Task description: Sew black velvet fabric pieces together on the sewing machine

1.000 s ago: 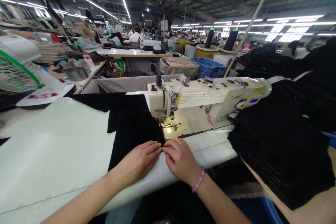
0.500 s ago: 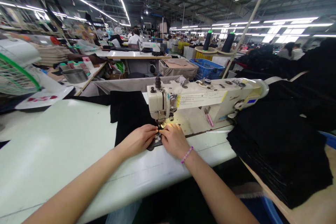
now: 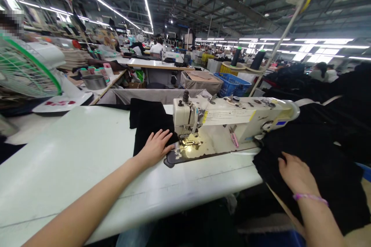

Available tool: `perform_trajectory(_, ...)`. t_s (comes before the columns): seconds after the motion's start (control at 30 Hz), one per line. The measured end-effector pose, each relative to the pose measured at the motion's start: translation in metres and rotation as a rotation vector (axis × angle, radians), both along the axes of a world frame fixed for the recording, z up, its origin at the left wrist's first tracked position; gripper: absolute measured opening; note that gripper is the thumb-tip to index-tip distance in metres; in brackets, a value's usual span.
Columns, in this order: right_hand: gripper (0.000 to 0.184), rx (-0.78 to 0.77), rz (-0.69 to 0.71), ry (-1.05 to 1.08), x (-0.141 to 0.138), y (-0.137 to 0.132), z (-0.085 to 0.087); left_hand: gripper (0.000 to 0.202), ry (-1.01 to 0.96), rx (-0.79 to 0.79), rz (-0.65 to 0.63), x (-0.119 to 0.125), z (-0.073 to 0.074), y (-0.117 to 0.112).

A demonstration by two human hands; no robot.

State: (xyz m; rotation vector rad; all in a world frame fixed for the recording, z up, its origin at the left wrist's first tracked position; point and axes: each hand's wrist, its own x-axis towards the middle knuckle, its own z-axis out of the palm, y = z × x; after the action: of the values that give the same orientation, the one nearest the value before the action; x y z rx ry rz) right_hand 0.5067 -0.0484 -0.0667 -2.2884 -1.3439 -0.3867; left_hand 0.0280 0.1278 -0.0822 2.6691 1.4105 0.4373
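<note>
Now parted, after meeting fingertip to fingertip beside the needle plate [image 3: 191, 143]: right hand [image 3: 298, 173], shifted across to the black stack [image 3: 313, 139] at far right; left hand [image 3: 158, 144], spread out from a pinch and alone beside the sewing machine [image 3: 232, 112]. Suggests, as a judgement, a break in the two-handed guiding of cloth, with the stack now brought into the work. Left: open, palm down, fingers fanned over the lower right part of the black panel [image 3: 149, 114], thumb pointing toward the lit plate; closed around nothing. Right: loosely bent, back uppermost, on or just above the top layer; cannot tell whether pinching any cloth. At the right wrist, a purple bracelet [image 3: 310, 197]. Farther out: black panel lying on the pale table [image 3: 87, 154], left of the machine, right edge close to the plate. Beneath the machine's arm, pink-handled snips [image 3: 234, 139]. Beyond: at left, a green-rimmed fan [image 3: 48, 56]; behind the machine, a blue crate [image 3: 233, 84].
</note>
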Motion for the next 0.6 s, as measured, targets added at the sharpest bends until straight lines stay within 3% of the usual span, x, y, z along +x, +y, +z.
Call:
perform_trajectory(0.07, 0.034, -0.056, 0.022, 0.037, 0.022, -0.003, -0.004, 0.057, 0.011, -0.008, 0.015, -0.012, 0.003, 0.006)
perform_trajectory(0.17, 0.019, -0.086, 0.066, 0.084, 0.033, -0.003, -0.001, 0.055, 0.022, -0.003, 0.018, -0.027, 0.012, 0.007)
perform_trajectory(0.27, 0.016, -0.106, -0.009, 0.196, 0.029, -0.005, 0.012, 0.049, 0.024, 0.017, -0.009, -0.029, 0.021, -0.005)
perform_trajectory(0.33, 0.017, -0.031, -0.123, 0.230, 0.019, -0.011, 0.026, 0.042, 0.019, 0.031, -0.050, -0.022, 0.027, -0.021)
perform_trajectory(0.4, 0.019, 0.091, -0.135, 0.151, 0.000, -0.022, 0.043, 0.031, -0.020, 0.011, -0.152, -0.010, 0.035, -0.044)
perform_trajectory(0.47, 0.017, 0.165, 0.003, 0.088, -0.032, -0.035, 0.059, 0.029, -0.113, -0.050, -0.286, 0.006, 0.044, -0.072)
perform_trajectory(0.53, 0.016, 0.145, 0.187, 0.243, -0.075, -0.046, 0.074, 0.037, -0.247, -0.128, -0.390, 0.024, 0.054, -0.103)
perform_trajectory(0.6, 0.020, 0.039, 0.472, 0.551, -0.122, -0.052, 0.086, 0.072, -0.377, -0.192, -0.456, 0.044, 0.066, -0.131)
